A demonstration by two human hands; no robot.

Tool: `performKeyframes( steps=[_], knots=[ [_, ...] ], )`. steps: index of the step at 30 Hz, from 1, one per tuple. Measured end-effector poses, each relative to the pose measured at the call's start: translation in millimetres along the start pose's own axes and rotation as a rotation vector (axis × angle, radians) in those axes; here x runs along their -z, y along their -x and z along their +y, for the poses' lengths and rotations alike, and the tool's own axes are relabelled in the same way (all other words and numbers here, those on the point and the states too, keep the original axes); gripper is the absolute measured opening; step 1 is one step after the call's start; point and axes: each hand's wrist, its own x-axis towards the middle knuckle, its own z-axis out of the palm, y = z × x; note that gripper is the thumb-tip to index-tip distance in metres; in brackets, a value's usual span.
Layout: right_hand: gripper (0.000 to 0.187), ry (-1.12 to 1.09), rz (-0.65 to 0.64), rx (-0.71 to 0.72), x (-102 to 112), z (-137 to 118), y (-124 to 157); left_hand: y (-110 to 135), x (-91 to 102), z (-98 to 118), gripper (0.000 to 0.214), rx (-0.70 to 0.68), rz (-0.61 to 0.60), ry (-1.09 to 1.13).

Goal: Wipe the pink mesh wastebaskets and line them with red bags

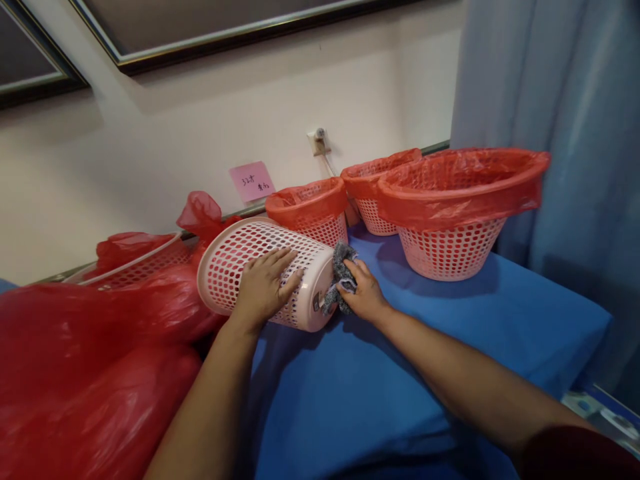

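Note:
A pale pink perforated plastic basket (240, 257) lies tipped on its side, its solid base turned to the right. Across its side rests my left hand (265, 283), palm down with fingers spread. My right hand (367, 290) is closed around a crumpled grey cloth (343, 263), which presses against the basket's base. Part of a small dark label shows on the base beside the cloth. The inside of the basket is turned away from me.
Red bag-lined baskets (450, 247) stand at the back and right of the blue-covered table (400, 387). Red plastic bags (100, 353) heap at the left, before another basket (160, 257). A pink note (253, 181) and a plugged socket (319, 142) are on the wall.

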Motion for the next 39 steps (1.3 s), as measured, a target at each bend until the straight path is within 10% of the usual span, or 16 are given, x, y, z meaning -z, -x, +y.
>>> performKeyframes(
  steps=[6, 9, 13, 17, 23, 29, 33, 39],
  knots=[
    [0.024, 0.12, -0.158, -0.132, -13, 11, 11, -1, 1.1, 1, 0.053, 0.01, -0.003, 0.008],
    [0.041, 0.11, -0.087, -0.105, -8, 5, 5, 0, 1.0, 1, 0.053, 0.019, -0.005, 0.013],
    [0.056, 0.024, -0.024, 0.301, 8, -17, 9, 1, 0.1, -1, 0.054, 0.015, -0.009, 0.016],
    [0.048, 0.042, -0.251, 0.661, 15, -34, 27, 2, -0.1, -2, 0.052, 0.021, -0.001, 0.051],
    [0.046, 0.114, -0.116, 0.371, 18, -32, 21, 1, 1.1, -1, 0.051, 0.031, -0.024, 0.059],
    [0.026, 0.332, -0.57, 0.66, 21, -37, 35, 1, 0.0, -1, 0.052, 0.023, -0.018, 0.063],
    [0.02, 0.389, -0.61, 0.455, 7, -29, 44, 3, 0.0, -1, 0.052, 0.027, -0.008, 0.065],
    [0.029, 0.192, -0.326, -0.105, -9, -2, 19, 4, 1.1, -1, 0.053, 0.046, -0.027, 0.062]
  ],
)
